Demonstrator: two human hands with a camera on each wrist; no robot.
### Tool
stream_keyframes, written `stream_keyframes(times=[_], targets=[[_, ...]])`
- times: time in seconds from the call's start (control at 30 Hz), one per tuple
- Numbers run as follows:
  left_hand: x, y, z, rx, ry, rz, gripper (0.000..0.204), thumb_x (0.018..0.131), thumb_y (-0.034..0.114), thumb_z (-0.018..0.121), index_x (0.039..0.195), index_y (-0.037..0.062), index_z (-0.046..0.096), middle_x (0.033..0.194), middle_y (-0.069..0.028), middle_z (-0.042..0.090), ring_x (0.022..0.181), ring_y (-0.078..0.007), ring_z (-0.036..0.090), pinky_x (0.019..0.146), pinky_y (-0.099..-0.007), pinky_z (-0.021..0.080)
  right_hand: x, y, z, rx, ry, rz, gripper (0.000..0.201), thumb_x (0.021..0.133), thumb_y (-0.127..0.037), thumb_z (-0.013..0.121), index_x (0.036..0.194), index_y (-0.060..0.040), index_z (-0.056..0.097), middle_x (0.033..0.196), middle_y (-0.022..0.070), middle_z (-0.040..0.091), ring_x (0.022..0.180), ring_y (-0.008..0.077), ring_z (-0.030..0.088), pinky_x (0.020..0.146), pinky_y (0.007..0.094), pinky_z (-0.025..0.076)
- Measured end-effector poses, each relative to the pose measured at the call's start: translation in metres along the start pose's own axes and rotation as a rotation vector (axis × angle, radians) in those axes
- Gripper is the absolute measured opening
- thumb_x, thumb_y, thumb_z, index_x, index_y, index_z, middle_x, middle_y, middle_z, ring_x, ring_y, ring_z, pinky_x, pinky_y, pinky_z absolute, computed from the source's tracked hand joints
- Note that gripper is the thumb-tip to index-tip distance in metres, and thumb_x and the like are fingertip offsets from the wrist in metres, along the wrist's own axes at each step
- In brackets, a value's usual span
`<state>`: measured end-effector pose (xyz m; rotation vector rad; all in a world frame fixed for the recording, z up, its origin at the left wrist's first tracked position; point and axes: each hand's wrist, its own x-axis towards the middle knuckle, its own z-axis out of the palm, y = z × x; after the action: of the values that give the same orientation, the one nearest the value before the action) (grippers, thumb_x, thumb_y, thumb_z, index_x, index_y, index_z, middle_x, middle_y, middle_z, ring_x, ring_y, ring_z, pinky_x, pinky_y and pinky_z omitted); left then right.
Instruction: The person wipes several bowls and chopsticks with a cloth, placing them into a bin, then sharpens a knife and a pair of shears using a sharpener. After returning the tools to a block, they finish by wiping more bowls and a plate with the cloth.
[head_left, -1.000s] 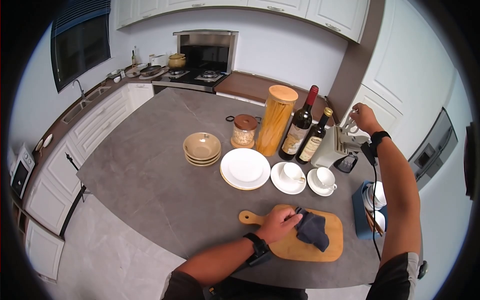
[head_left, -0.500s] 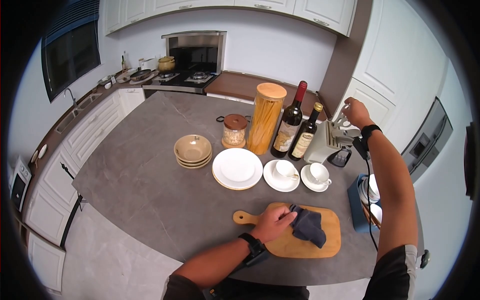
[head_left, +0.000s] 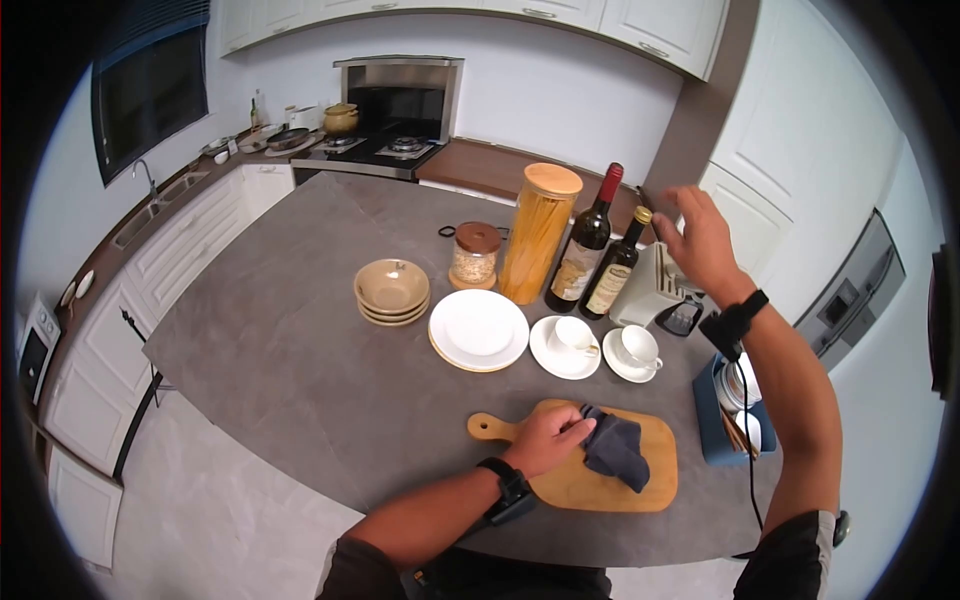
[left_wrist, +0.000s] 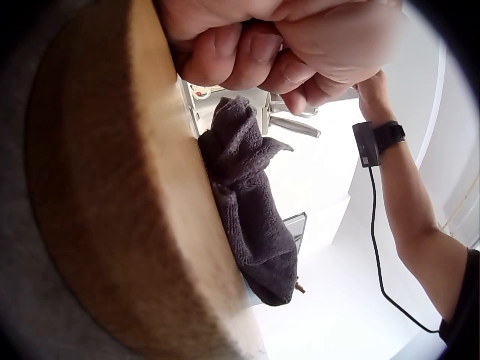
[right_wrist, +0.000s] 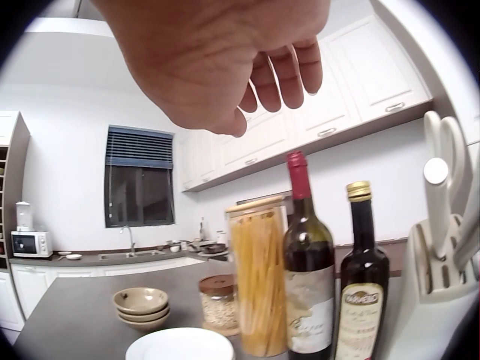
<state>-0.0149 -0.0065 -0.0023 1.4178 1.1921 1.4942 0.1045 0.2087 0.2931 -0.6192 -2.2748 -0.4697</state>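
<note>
My right hand (head_left: 700,235) is raised over the knife block (head_left: 645,290), fingers loosely bent, nothing in them. In the right wrist view, white scissors (right_wrist: 454,154) stand in the block beside knife handles, with the palm (right_wrist: 217,67) above and to the left. My left hand (head_left: 547,440) rests on the wooden cutting board (head_left: 570,488), fingers loosely curled. Right beside its fingertips lies a crumpled dark grey cloth (head_left: 618,452). From the left wrist view, the cloth (left_wrist: 255,210) lies beyond the curled fingers (left_wrist: 262,49), which hold nothing.
Two dark bottles (head_left: 580,255) and a spaghetti jar (head_left: 538,240) stand left of the block. Nearer are white plates (head_left: 480,330), cups (head_left: 572,337) on saucers and stacked beige bowls (head_left: 392,288). A blue bin (head_left: 712,425) of dishes sits at the right, with a cable passing it.
My right hand has let go of the scissors handles and moved slightly left and nearer, its fingers loosened. The left hand and the cloth stay put on the board; the head view shifts a little.
</note>
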Motion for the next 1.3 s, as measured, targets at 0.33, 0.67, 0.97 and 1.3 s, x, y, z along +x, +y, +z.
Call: stream_keyframes(times=[0.33, 0.67, 0.97, 1.3], targets=[[0.003, -0.004, 0.001, 0.038, 0.042, 0.003, 0.033, 0.107, 0.03, 0.073, 0.092, 0.0014, 0.069, 0.075, -0.0009, 0.065, 0.07, -0.0086, 0.055, 0.065, -0.0312, 0.048, -0.024, -0.129, 0.045, 0.345, -0.294, -0.264, 0.02, 0.091, -0.014, 0.079, 0.106, -0.0018, 0.072, 0.1, 0.0197, 0.071, 0.094, 0.042, 0.071, 0.082, 0.0499, 0.057], [0.004, -0.007, -0.001, 0.051, 0.059, 0.076, 0.033, 0.108, 0.028, 0.072, 0.088, 0.0027, 0.064, 0.077, -0.0048, 0.063, 0.071, -0.0122, 0.055, 0.065, -0.035, 0.047, 0.003, -0.205, 0.199, 0.509, -0.539, -0.064, 0.029, 0.098, -0.029, 0.077, 0.093, -0.0006, 0.077, 0.077, 0.0161, 0.076, 0.071, 0.0321, 0.076, 0.069, 0.043, 0.058], [0.002, -0.005, -0.006, 0.011, -0.015, 0.012, 0.021, 0.107, 0.023, 0.067, 0.118, 0.0053, 0.069, 0.095, -0.0116, 0.074, 0.088, -0.0254, 0.073, 0.082, -0.0398, 0.055, 0.048, -0.244, 0.282, 0.543, -0.803, 0.296, 0.05, 0.089, -0.043, 0.082, 0.086, 0.0068, 0.079, 0.083, 0.0247, 0.077, 0.085, 0.0393, 0.078, 0.081, 0.0481, 0.06], [0.005, -0.019, -0.004, 0.139, 0.093, 0.151, 0.022, 0.103, 0.023, 0.066, 0.112, 0.003, 0.069, 0.089, -0.0145, 0.072, 0.081, -0.0267, 0.071, 0.076, -0.041, 0.054, 0.049, -0.241, 0.321, 0.565, -0.768, 0.351, 0.04, 0.08, -0.024, 0.076, 0.094, 0.0139, 0.077, 0.098, 0.0357, 0.075, 0.1, 0.049, 0.075, 0.089, 0.0494, 0.06]])
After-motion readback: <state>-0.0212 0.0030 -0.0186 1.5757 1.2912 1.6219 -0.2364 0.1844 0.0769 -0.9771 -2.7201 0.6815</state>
